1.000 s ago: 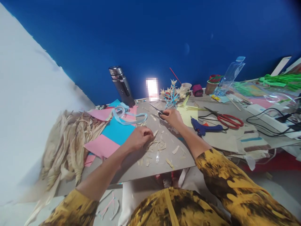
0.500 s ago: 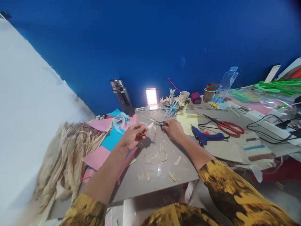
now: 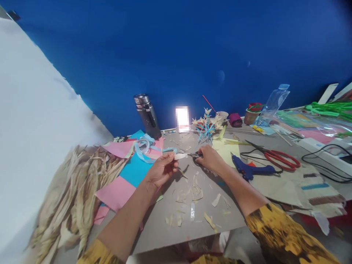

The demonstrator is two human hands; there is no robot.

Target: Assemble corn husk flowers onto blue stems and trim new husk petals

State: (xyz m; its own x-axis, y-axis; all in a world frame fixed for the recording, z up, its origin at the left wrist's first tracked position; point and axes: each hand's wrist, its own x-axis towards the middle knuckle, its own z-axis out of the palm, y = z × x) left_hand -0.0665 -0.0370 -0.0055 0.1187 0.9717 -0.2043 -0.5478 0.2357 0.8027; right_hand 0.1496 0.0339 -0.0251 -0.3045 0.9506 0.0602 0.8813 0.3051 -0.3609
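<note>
Between thumb and fingers, my left hand pinches a small pale strip whose free end points right. My right hand is closed around the handles of small dark scissors; their blades point left, close to the strip. Whether the blades touch it is too small to tell. Beyond my right hand stands a bunch of pale husk flowers on blue-wrapped stems. Pale scraps lie on the table below my hands.
Dried husks, pink and blue paper and a dark flask are at left. A blue glue gun, red-handled scissors, plastic bottle and white power strip are at right. A bright screen stands behind.
The view has shifted, so things sit a little lower, many farther right. The strip in my left hand now lies more level and points at the scissors. Both hands keep their hold.
</note>
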